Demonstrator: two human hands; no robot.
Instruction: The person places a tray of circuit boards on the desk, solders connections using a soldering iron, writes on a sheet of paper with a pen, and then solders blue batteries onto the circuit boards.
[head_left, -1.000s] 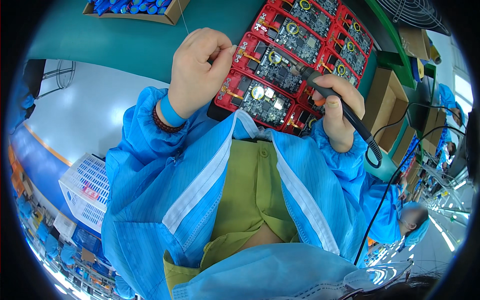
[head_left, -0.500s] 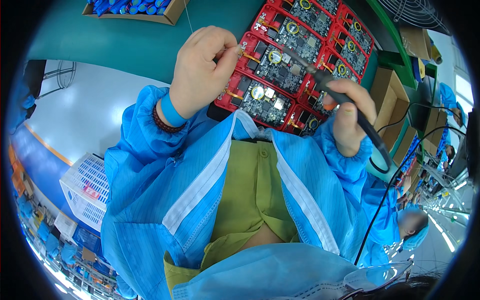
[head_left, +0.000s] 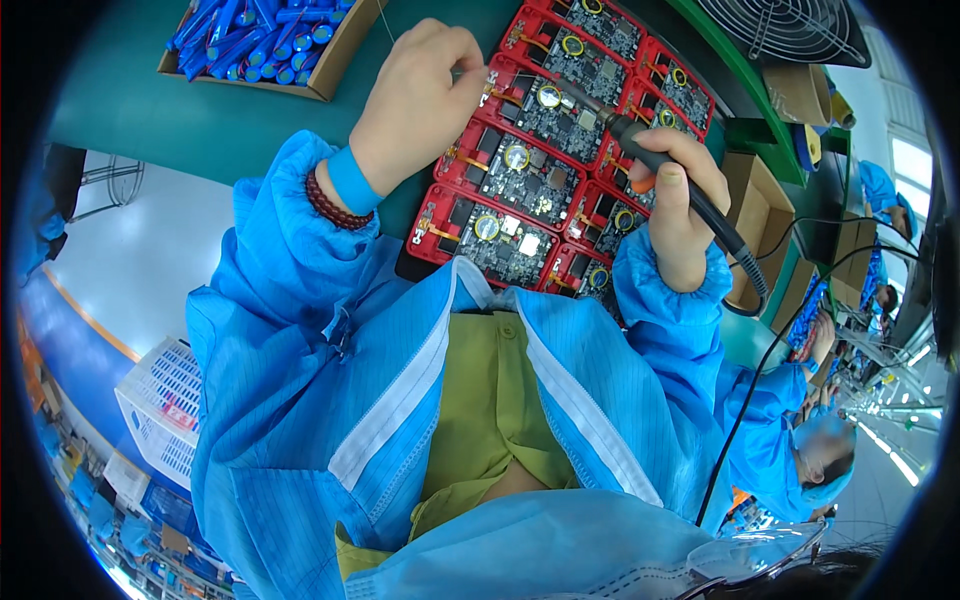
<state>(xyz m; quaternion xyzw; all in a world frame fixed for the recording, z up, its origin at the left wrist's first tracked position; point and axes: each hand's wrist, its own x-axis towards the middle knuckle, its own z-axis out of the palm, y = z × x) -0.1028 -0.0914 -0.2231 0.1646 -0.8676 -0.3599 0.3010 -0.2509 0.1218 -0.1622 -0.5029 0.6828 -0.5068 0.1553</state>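
On the smooth green surface (head_left: 115, 105), red plastic trays (head_left: 452, 178) holding dark-grey circuit boards (head_left: 562, 128) lie in rows; hands apart: left hand (head_left: 418, 105) pinches a thin silvery wire (head_left: 387, 20) beside the trays, right hand (head_left: 680, 200) grips a black pen-shaped soldering iron (head_left: 640, 148), tip over one board, contact unclear

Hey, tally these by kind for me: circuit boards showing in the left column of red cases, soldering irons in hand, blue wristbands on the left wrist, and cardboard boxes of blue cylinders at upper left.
Circuit boards: 5
Soldering iron, in the right hand: 1
Blue wristband: 1
Cardboard box of blue cylinders: 1
Total: 8
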